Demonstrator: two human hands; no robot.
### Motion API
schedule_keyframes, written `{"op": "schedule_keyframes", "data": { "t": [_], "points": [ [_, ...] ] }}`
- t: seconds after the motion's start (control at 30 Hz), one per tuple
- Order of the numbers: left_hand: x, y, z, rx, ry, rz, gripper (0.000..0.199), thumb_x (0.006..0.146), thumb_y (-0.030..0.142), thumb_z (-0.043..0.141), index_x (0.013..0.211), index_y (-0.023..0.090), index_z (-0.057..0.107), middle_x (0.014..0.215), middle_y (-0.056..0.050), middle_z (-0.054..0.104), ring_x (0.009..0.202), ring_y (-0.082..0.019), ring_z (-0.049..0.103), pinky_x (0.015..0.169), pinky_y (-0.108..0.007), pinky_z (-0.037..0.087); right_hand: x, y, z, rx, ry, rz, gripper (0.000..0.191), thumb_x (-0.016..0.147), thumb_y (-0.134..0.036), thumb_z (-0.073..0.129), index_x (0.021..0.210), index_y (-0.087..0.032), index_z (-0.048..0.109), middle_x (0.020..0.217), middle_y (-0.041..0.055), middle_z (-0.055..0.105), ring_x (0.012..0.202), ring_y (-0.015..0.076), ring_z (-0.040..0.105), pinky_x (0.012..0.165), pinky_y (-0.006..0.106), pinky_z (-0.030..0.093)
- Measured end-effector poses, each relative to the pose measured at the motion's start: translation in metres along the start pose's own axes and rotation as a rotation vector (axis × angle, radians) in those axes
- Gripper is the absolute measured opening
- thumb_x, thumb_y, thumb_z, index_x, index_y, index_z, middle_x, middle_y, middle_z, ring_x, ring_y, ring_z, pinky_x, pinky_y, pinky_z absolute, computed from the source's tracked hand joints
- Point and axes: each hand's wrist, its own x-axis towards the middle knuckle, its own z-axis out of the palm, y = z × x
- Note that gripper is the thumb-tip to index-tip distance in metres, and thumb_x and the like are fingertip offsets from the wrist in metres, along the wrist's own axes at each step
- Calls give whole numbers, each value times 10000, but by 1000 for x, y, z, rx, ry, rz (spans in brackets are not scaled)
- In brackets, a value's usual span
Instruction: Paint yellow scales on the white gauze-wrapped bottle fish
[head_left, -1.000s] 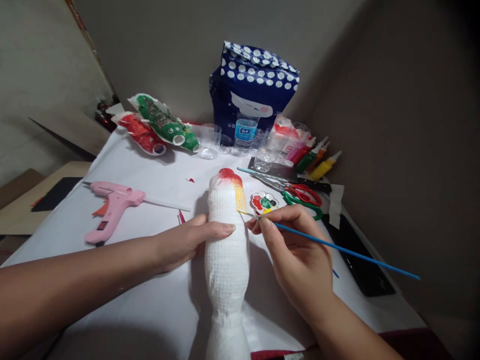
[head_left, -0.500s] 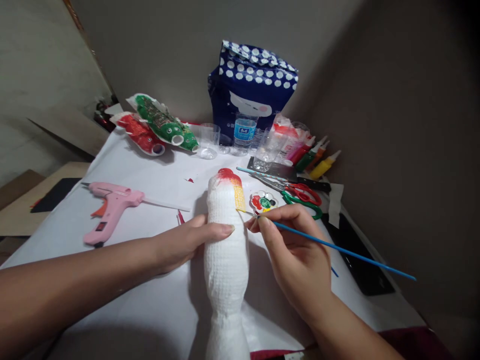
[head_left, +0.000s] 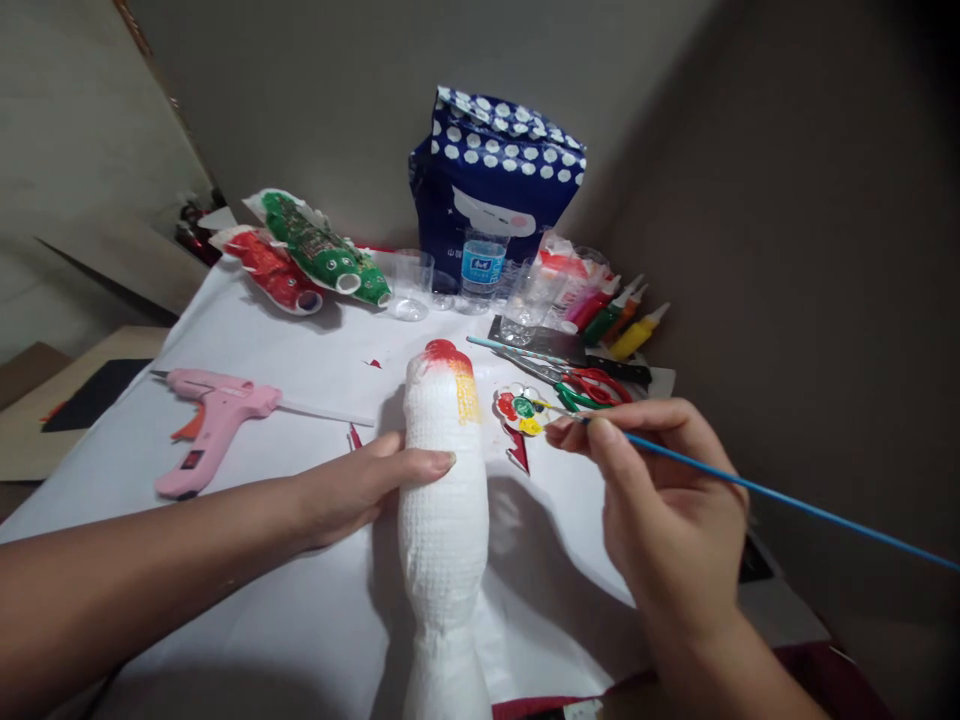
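Observation:
A long white cloth-wrapped form [head_left: 442, 530] points away from me, narrowed near its lower end. Its far tip is painted red, with a yellow patch just below on the right. My left hand [head_left: 390, 478] grips it from the left side, thumb on top and fingers hidden beneath. Between thumb and fingers of my right hand [head_left: 667, 490] is a thin blue paintbrush [head_left: 757, 486]. The bristles are over the flower-shaped paint palette [head_left: 507, 408], which holds red, green and yellow paint, apart from the white form.
A pink glue gun [head_left: 225, 415] lies left. Green [head_left: 315, 240] and red [head_left: 262, 265] painted fish stand at the back, near plastic cups [head_left: 412, 285] and a blue bag [head_left: 495, 180]. Scissors [head_left: 592, 385], a knife [head_left: 619, 368] and paint bottles [head_left: 637, 335] lie right.
My right hand has moved the paintbrush right, away from the white form's yellow patch and over to the palette. My left hand keeps its hold. The view has shifted slightly.

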Motion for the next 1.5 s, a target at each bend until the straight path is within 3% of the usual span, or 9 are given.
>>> {"op": "schedule_keyframes", "data": {
  "t": [0.17,0.33,0.47,0.7,1.17,1.33,1.5],
  "points": [
    [0,-3,-6,-20,33,-4,728,692,522,841,1261,153,577,1242,-179,700,1214,-426,605,1043,-524,458,29,19,-23,-300,-198,52,104,884,-277,692,806,-238,636,706,11,672,608,167,646,525,279,519],
    [1,-3,-7,-25,-10,11,744,731,505,826,1331,156,561,1277,-176,694,1262,-403,587,1055,-482,465,40,58,-21,-444,-323,77,132,879,-286,593,773,-219,552,691,-17,582,571,130,545,493,246,418],
    [2,-1,-6,-19,-42,17,721,726,527,826,1295,143,606,1274,-179,700,1222,-399,619,1049,-474,476,37,65,-20,-528,-362,74,108,846,-258,598,758,-217,553,641,-35,556,503,112,458,469,246,356],
    [3,0,-8,0,-127,23,626,774,528,786,1243,135,653,1264,-182,706,1209,-400,629,1040,-485,485,38,65,-25,-612,-378,90,87,845,-252,581,767,-219,559,638,-38,575,468,106,422,459,252,326],
    [4,1,-9,-19,-87,8,674,701,540,848,1215,148,655,1221,-161,731,1172,-368,654,1031,-452,492,38,67,-27,-622,-399,79,82,847,-232,576,767,-214,578,667,-24,598,492,114,456,478,256,348],
    [5,-1,-11,-22,-95,10,689,701,540,850,1226,143,644,1229,-159,727,1167,-364,658,1022,-444,500,38,69,-28,-592,-362,68,84,852,-255,596,780,-213,582,659,-25,596,470,108,449,459,254,342],
    [5,-4,-14,-26,-102,3,789,672,540,869,1283,118,601,1269,-185,701,1231,-399,613,1062,-487,467,36,63,-23,-496,-272,16,117,882,-274,577,777,-224,568,668,-17,590,548,132,538,490,247,402]
  ]
}}
